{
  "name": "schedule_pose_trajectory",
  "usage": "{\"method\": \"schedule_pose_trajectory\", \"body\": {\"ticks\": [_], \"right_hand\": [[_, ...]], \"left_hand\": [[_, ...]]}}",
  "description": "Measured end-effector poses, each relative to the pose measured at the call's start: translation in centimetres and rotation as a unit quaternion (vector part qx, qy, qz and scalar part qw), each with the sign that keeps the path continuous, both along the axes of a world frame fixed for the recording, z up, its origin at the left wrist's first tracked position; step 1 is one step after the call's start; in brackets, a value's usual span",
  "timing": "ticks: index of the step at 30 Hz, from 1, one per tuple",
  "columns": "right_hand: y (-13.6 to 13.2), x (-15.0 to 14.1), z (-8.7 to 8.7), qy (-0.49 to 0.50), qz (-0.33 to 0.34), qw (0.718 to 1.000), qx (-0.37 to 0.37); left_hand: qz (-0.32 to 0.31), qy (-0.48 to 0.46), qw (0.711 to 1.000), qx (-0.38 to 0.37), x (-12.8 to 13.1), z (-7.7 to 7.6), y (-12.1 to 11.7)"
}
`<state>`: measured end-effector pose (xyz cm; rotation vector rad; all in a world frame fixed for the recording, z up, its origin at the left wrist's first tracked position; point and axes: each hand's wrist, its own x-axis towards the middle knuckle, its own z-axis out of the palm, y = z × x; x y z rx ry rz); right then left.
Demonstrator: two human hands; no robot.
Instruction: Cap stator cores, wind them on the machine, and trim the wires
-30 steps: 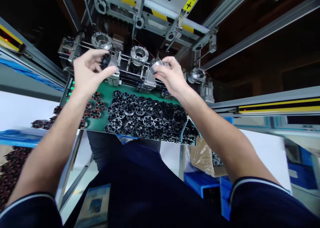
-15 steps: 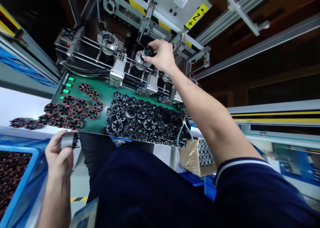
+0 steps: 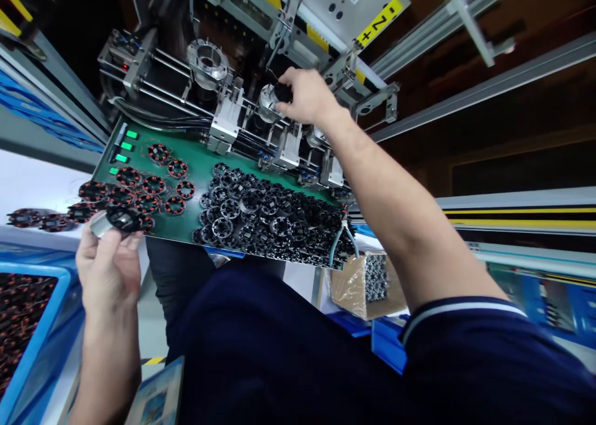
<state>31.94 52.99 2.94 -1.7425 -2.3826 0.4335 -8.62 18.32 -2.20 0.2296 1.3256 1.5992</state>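
- A steel-sleeved motor part (image 3: pixel 114 221) is gripped in the left hand (image 3: pixel 108 273), just above the edge of a green circuit-board table (image 3: pixel 195 175); the fingers and thumb are closed around it.
- Its long axis lies nearly level and slightly tilted, with the black slotted end pointing right and the bare steel end pointing left.
- It is judged stiff, fairly heavy for its size and slippery on the smooth steel, so the sleeve's sides seem the safest place to take hold.
- A black slotted piece (image 3: pixel 282 92) is covered by the right hand (image 3: pixel 307 95), which is closed on it against a round steel fixture (image 3: pixel 269 102).
- The piece's axis cannot be told, as the hand hides most of it.
- Rows of black slotted rings (image 3: pixel 261 214) and wound stators (image 3: pixel 153 184) lie on the table.
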Motion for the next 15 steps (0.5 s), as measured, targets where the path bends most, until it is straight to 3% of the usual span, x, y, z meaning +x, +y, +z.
{"method": "schedule_pose_trajectory", "body": {"ticks": [3, 5, 7, 9, 12, 15], "right_hand": [[-4.7, -1.6, -0.5, -0.144, -0.010, 0.990, 0.000], [-8.0, -3.1, -0.1, -0.147, -0.017, 0.989, 0.001], [-11.6, -5.1, 1.2, -0.043, -0.005, 0.999, 0.009], [-15.4, -7.8, 3.0, 0.131, 0.053, 0.989, -0.041], [-21.3, -12.1, 5.4, 0.338, 0.152, 0.911, -0.181], [-25.1, -15.3, 5.2, 0.380, 0.242, 0.879, -0.157]], "left_hand": [[0.011, -0.079, 0.997, 0.004, 1.7, 1.3, 0.1], [0.003, -0.132, 0.991, 0.014, 3.0, 2.0, -0.2], [-0.014, -0.161, 0.986, 0.025, 4.2, 2.7, -0.4], [-0.045, -0.180, 0.982, 0.031, 5.4, 3.4, -0.6], [-0.101, -0.206, 0.971, 0.061, 6.6, 4.1, -0.7], [-0.148, -0.196, 0.965, 0.092, 7.2, 4.0, -1.0]]}}
